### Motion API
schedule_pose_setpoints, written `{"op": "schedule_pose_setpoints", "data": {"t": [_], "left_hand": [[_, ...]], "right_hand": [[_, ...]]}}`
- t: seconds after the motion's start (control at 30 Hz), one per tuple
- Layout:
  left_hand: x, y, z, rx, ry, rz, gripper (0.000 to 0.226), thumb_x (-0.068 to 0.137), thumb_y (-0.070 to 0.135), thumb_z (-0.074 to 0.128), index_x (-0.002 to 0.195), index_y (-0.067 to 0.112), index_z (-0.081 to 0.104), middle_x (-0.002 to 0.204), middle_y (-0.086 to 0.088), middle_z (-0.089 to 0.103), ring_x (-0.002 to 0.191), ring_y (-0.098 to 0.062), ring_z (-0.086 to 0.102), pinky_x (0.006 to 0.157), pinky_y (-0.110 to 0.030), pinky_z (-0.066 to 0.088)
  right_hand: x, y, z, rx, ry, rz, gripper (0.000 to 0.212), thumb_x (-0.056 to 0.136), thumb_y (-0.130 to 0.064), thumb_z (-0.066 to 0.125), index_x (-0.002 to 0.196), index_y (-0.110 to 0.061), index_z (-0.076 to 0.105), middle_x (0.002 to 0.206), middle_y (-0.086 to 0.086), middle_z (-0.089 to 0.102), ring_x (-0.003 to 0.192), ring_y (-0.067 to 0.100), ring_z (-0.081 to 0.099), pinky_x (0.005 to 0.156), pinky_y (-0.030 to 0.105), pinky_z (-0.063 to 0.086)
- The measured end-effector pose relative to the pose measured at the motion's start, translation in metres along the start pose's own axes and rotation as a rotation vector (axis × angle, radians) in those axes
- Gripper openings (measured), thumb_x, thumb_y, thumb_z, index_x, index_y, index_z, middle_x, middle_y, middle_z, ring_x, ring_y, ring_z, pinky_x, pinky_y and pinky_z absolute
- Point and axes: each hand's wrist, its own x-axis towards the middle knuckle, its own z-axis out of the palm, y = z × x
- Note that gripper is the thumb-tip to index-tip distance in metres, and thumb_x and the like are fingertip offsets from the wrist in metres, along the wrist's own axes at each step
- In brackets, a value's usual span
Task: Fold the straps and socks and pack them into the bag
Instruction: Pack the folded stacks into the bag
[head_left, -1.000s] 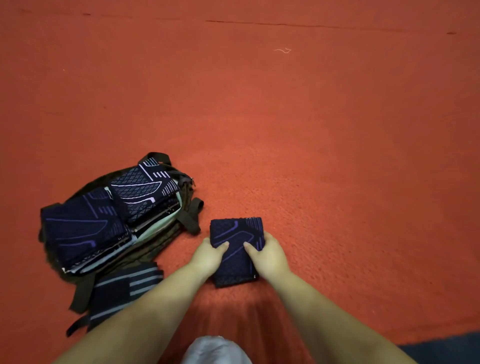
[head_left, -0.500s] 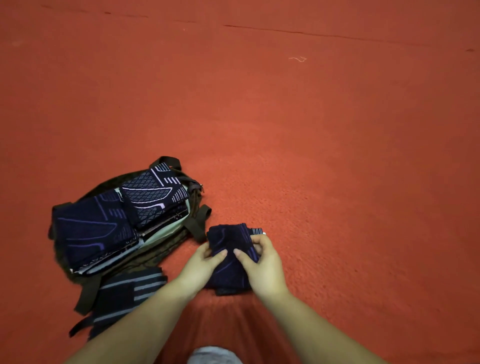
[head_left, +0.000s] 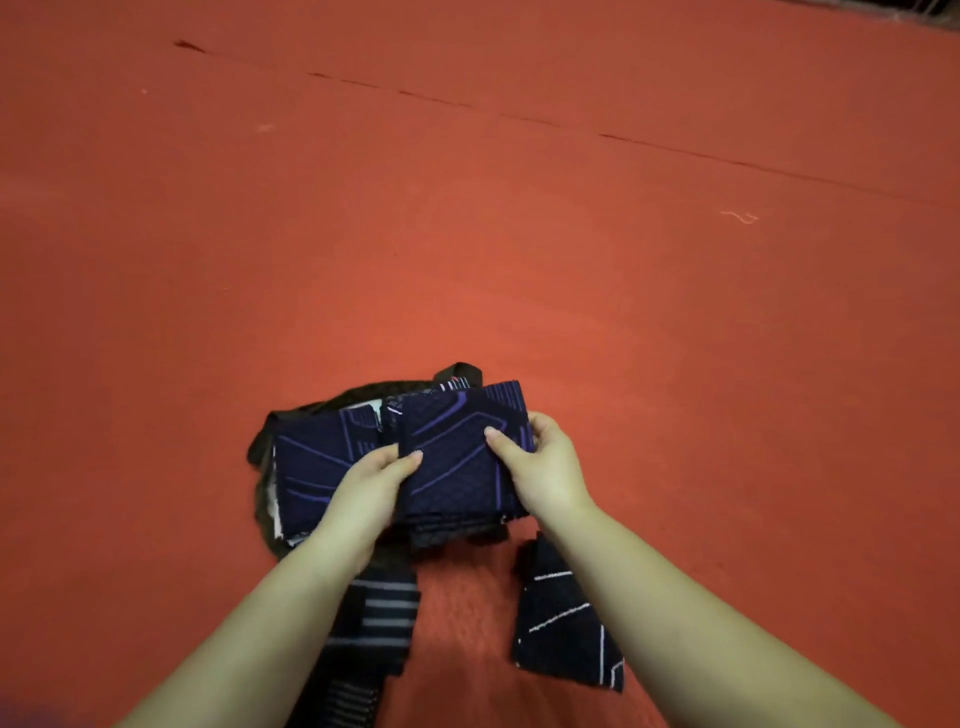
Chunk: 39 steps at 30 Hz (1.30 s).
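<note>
I see the left hand and right hand pinching the folded sock over the full bag; I fear it unfolds or slides off the stack, since the bag looks crowded.

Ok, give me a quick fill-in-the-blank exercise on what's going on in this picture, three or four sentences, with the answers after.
1. Both hands, the left hand and the right hand, hold one folded dark ____ with purple lines.
2. That piece is held over the open ____.
3. The floor is ____ in colour.
4. A dark strap with ____ stripes lies on the floor beneath the left forearm.

Missing words: sock; bag; red; grey
</note>
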Motion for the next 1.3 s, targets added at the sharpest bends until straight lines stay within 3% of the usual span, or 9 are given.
{"op": "schedule_pose_setpoints", "data": {"t": [0.13, 0.33, 0.5, 0.63, 0.83, 0.97, 1.07, 1.17, 1.3], "left_hand": [[0.020, 0.011, -0.011, 0.200, 0.088, 0.092, 0.022, 0.097, 0.014, 0.051, 0.115, 0.018, 0.063, 0.110, 0.002, 0.069, 0.096, -0.012, 0.066, 0.075, -0.018, 0.052], [0.047, 0.004, -0.017, 0.567, 0.118, 0.162, 0.045, 0.097, 0.029, 0.050, 0.139, 0.023, 0.036, 0.130, 0.005, 0.050, 0.111, -0.016, 0.056, 0.092, -0.030, 0.048], [0.044, -0.024, -0.025, 1.115, 0.169, 0.320, 0.072, 0.098, 0.052, 0.029, 0.151, 0.024, -0.009, 0.160, -0.002, -0.009, 0.146, -0.023, 0.004, 0.117, -0.038, 0.015], [0.051, -0.040, -0.030, 1.384, 0.136, 0.446, 0.089, 0.068, 0.074, -0.028, 0.142, 0.025, -0.024, 0.146, 0.008, -0.038, 0.132, -0.011, -0.039, 0.110, -0.031, -0.019], [0.054, -0.047, -0.030, 1.415, 0.116, 0.406, 0.098, 0.061, 0.071, -0.039, 0.141, 0.019, -0.022, 0.152, 0.004, -0.026, 0.136, -0.012, -0.032, 0.112, -0.033, -0.019], [0.035, -0.043, -0.017, 1.290, 0.207, 0.796, 0.065, 0.097, 0.050, 0.021, 0.146, 0.008, 0.031, 0.154, -0.010, 0.025, 0.144, -0.023, 0.012, 0.117, -0.035, 0.004], [0.010, -0.052, 0.012, 1.089, -0.064, 1.077, 0.036, 0.093, 0.031, 0.042, 0.118, 0.016, 0.062, 0.119, 0.000, 0.064, 0.112, -0.018, 0.057, 0.099, -0.034, 0.040], [-0.008, -0.074, 0.048, 1.204, -0.356, 0.757, 0.036, 0.096, 0.034, 0.036, 0.118, 0.021, 0.061, 0.117, 0.004, 0.061, 0.108, -0.016, 0.058, 0.095, -0.033, 0.044], [0.008, -0.123, 0.077, 1.035, -0.349, 0.032, 0.043, 0.097, 0.021, 0.049, 0.138, 0.010, 0.043, 0.141, -0.008, 0.048, 0.130, -0.021, 0.046, 0.107, -0.025, 0.033]], "right_hand": [[0.031, -0.006, 0.031, -0.316, 0.008, -0.121, 0.050, 0.088, -0.014, 0.064, 0.134, -0.011, 0.045, 0.115, -0.003, 0.059, 0.113, 0.016, 0.057, 0.090, 0.014, 0.037], [0.056, 0.001, 0.046, -0.607, -0.062, -0.252, 0.074, 0.090, -0.017, 0.062, 0.150, -0.010, 0.019, 0.152, 0.009, 0.032, 0.140, 0.020, 0.029, 0.105, 0.012, 0.017], [0.059, 0.029, 0.042, -1.072, -0.294, -0.348, 0.072, 0.096, -0.046, 0.045, 0.152, -0.022, 0.008, 0.160, 0.004, -0.006, 0.148, 0.018, 0.002, 0.119, 0.035, 0.007], [0.067, 0.039, 0.031, -1.267, -0.376, -0.304, 0.069, 0.098, -0.055, 0.027, 0.152, -0.027, -0.005, 0.159, 0.000, -0.017, 0.147, 0.015, -0.010, 0.118, 0.038, -0.005], [0.073, 0.033, 0.019, -1.303, -0.458, -0.282, 0.071, 0.097, -0.056, 0.028, 0.151, -0.028, -0.008, 0.158, -0.002, -0.018, 0.147, 0.016, -0.010, 0.118, 0.040, -0.002], [0.049, 0.044, -0.005, -0.971, -0.239, -0.240, 0.068, 0.096, -0.052, 0.037, 0.152, -0.026, 0.008, 0.161, 0.001, 0.000, 0.147, 0.017, 0.007, 0.119, 0.037, 0.012], [0.020, 0.070, -0.039, -0.876, -0.111, -0.050, 0.067, 0.096, -0.053, 0.037, 0.152, -0.025, 0.013, 0.160, 0.004, 0.006, 0.147, 0.019, 0.012, 0.118, 0.037, 0.015], [-0.011, 0.100, -0.073, -0.874, 0.014, 0.161, 0.069, 0.096, -0.053, 0.037, 0.152, -0.020, 0.013, 0.160, 0.006, 0.009, 0.147, 0.020, 0.012, 0.118, 0.037, 0.015], [-0.045, 0.134, -0.097, -0.646, 0.127, 0.389, 0.071, 0.096, -0.041, 0.049, 0.150, -0.008, 0.018, 0.156, 0.012, 0.022, 0.144, 0.023, 0.020, 0.115, 0.030, 0.017]]}}
